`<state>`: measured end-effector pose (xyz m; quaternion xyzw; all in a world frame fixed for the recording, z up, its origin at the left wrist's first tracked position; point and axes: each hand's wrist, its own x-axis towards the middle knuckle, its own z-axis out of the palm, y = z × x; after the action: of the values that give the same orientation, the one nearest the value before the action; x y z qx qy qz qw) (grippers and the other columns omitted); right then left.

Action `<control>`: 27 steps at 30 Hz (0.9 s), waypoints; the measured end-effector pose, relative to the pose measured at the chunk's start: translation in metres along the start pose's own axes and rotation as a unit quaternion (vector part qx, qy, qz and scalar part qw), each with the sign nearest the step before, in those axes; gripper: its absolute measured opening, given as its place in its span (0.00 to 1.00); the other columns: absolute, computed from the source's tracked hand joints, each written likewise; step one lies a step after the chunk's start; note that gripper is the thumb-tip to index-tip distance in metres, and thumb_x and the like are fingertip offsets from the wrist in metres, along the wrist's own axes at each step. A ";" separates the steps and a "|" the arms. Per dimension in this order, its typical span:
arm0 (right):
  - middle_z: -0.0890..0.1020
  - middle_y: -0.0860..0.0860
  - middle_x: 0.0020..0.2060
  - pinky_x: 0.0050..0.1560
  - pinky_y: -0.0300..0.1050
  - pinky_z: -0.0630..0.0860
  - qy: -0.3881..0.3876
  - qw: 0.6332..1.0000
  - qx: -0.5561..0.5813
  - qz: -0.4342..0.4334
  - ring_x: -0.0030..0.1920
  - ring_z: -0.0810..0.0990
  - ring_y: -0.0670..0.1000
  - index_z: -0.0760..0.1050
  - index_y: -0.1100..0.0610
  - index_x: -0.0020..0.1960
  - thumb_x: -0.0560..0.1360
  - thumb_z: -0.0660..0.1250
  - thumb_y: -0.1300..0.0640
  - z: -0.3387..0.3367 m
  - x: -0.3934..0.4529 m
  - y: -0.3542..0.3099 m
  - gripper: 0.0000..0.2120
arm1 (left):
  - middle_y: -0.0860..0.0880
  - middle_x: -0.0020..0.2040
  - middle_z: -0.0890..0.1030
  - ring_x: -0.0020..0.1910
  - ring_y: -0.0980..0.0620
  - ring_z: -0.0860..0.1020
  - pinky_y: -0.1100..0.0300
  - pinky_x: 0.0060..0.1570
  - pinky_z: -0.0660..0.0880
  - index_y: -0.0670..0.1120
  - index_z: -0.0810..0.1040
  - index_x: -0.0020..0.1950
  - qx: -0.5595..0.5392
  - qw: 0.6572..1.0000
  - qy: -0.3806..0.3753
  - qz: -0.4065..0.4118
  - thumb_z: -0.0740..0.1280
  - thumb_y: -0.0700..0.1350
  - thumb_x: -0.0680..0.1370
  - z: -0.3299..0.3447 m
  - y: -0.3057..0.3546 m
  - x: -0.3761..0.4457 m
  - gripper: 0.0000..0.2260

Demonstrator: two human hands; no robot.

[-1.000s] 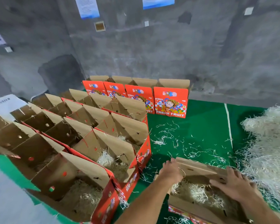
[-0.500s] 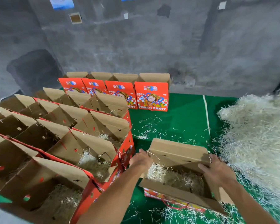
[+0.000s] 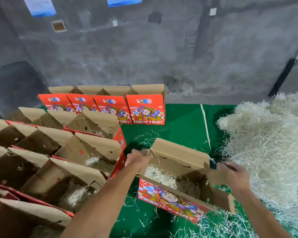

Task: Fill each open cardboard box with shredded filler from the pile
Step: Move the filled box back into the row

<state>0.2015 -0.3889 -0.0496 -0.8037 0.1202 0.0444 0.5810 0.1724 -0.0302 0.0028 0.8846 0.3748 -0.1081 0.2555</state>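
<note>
Two hands are clamped on one box (image 3: 182, 170): the left hand (image 3: 138, 159) grips its left end flap, the right hand (image 3: 234, 174) holds its right end, fingers curled over the edge. Since a second ago the box has been lifted and tipped, so that its printed red front now shows below the hands, where before only its open top was seen. Filler (image 3: 159, 175) lies inside it, between the hands, covering part of the bottom. This is judged to mean that the box is counted as filled and is being carried leftward to the rows (image 3: 79, 152) beyond the left hand. The pile (image 3: 268, 143) lies just right of the right hand. Four boxes (image 3: 103, 107) stand well ahead of the hands, contents hidden.
</note>
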 end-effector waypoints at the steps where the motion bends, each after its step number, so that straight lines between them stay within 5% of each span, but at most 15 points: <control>1: 0.82 0.60 0.53 0.39 0.40 0.78 -0.038 0.998 0.044 0.019 0.44 0.81 0.52 0.79 0.57 0.60 0.74 0.74 0.57 -0.002 0.002 0.000 0.15 | 0.41 0.68 0.71 0.59 0.43 0.78 0.52 0.55 0.78 0.44 0.56 0.78 -0.005 1.000 0.007 0.005 0.68 0.69 0.71 -0.003 0.004 0.005 0.46; 4: 0.81 0.58 0.48 0.43 0.50 0.78 -0.198 0.966 0.130 0.101 0.43 0.80 0.54 0.81 0.52 0.54 0.72 0.72 0.40 0.011 -0.010 -0.006 0.19 | 0.42 0.63 0.74 0.57 0.43 0.77 0.48 0.57 0.77 0.43 0.60 0.73 0.007 0.999 0.029 0.039 0.69 0.70 0.67 -0.008 0.019 0.019 0.45; 6: 0.81 0.55 0.51 0.59 0.53 0.73 -0.238 0.959 0.097 0.119 0.51 0.80 0.54 0.77 0.51 0.60 0.73 0.64 0.32 0.028 -0.016 -0.012 0.26 | 0.43 0.59 0.75 0.55 0.42 0.77 0.47 0.55 0.78 0.44 0.62 0.70 0.022 0.997 0.045 0.066 0.70 0.68 0.67 -0.009 0.029 0.026 0.42; 9: 0.73 0.47 0.57 0.66 0.47 0.61 -0.213 0.972 -0.014 0.096 0.58 0.72 0.49 0.64 0.46 0.68 0.80 0.57 0.35 0.051 -0.014 -0.028 0.22 | 0.47 0.53 0.77 0.52 0.44 0.79 0.49 0.51 0.79 0.45 0.62 0.65 0.040 0.992 0.080 0.088 0.73 0.66 0.64 -0.010 0.043 0.033 0.40; 11: 0.72 0.51 0.64 0.70 0.50 0.60 -0.195 0.976 -0.052 0.085 0.66 0.71 0.54 0.59 0.48 0.74 0.83 0.53 0.39 0.058 -0.007 -0.036 0.24 | 0.49 0.49 0.77 0.47 0.46 0.79 0.51 0.46 0.79 0.47 0.62 0.60 0.046 0.984 0.116 0.130 0.73 0.63 0.66 -0.012 0.046 0.038 0.34; 15: 0.71 0.55 0.71 0.73 0.54 0.59 -0.160 0.981 -0.045 0.095 0.71 0.68 0.58 0.63 0.52 0.75 0.85 0.50 0.43 0.054 0.012 -0.039 0.23 | 0.50 0.40 0.76 0.40 0.46 0.79 0.55 0.38 0.77 0.48 0.65 0.50 0.054 0.965 0.116 0.227 0.66 0.49 0.75 -0.027 0.044 0.057 0.11; 19: 0.77 0.55 0.62 0.58 0.43 0.70 -0.058 0.995 0.031 0.080 0.56 0.77 0.53 0.73 0.58 0.66 0.84 0.56 0.43 0.054 0.018 -0.039 0.21 | 0.47 0.49 0.80 0.44 0.46 0.78 0.57 0.41 0.72 0.48 0.75 0.58 -0.025 0.973 0.121 0.195 0.64 0.48 0.79 -0.044 0.040 0.075 0.09; 23: 0.78 0.51 0.47 0.36 0.36 0.72 -0.123 0.985 -0.110 0.056 0.42 0.78 0.46 0.73 0.55 0.58 0.83 0.50 0.37 0.060 0.011 -0.035 0.24 | 0.41 0.59 0.81 0.53 0.41 0.79 0.54 0.49 0.75 0.45 0.79 0.58 -0.070 0.987 0.100 0.106 0.60 0.48 0.80 -0.043 0.034 0.085 0.12; 27: 0.82 0.54 0.41 0.23 0.35 0.75 -0.116 0.977 -0.175 0.049 0.30 0.82 0.48 0.75 0.57 0.49 0.82 0.54 0.36 0.062 0.013 -0.037 0.25 | 0.39 0.59 0.79 0.54 0.40 0.78 0.52 0.50 0.75 0.41 0.75 0.61 0.012 0.990 0.053 0.129 0.58 0.48 0.81 -0.032 0.036 0.083 0.14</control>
<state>0.2273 -0.3215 -0.0376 -0.8756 0.0813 0.1858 0.4385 0.2563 0.0160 0.0112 0.9330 0.2694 -0.0314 0.2364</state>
